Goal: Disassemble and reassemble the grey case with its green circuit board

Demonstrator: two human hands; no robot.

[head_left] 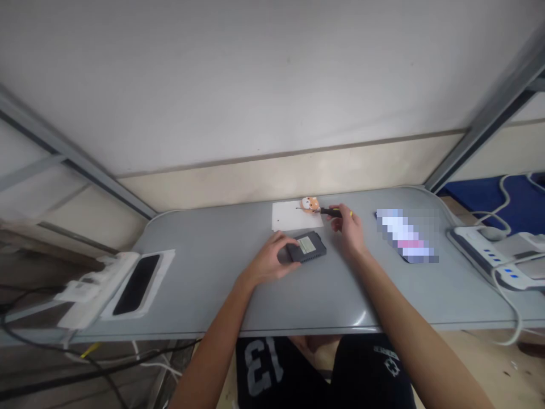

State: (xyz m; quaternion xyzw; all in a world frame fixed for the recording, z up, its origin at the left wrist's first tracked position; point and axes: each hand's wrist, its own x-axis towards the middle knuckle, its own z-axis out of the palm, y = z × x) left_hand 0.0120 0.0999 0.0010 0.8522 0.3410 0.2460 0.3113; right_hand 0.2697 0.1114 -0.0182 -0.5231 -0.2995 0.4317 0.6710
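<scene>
My left hand (pixel 275 258) grips the left end of a dark grey box-shaped device (pixel 309 248) with a pale label on top and slots along its near side. The device rests on the grey table. In my right hand (pixel 349 227) is a screwdriver (pixel 331 212) with a black and yellow handle, its thin shaft pointing left. Just behind the shaft sits a small orange and white animal figure (pixel 309 203). It lies over the edge of a white sheet of paper (pixel 293 217), where a tiny dark speck shows.
A black phone (pixel 137 284) lies on white paper at the left, beside a white power strip (pixel 100 292) with plugs. On the right are a blurred-out phone (pixel 406 236) and another power strip (pixel 496 258) with cables. Metal bed-frame posts (pixel 481 116) and a wall (pixel 272 176) bound the table.
</scene>
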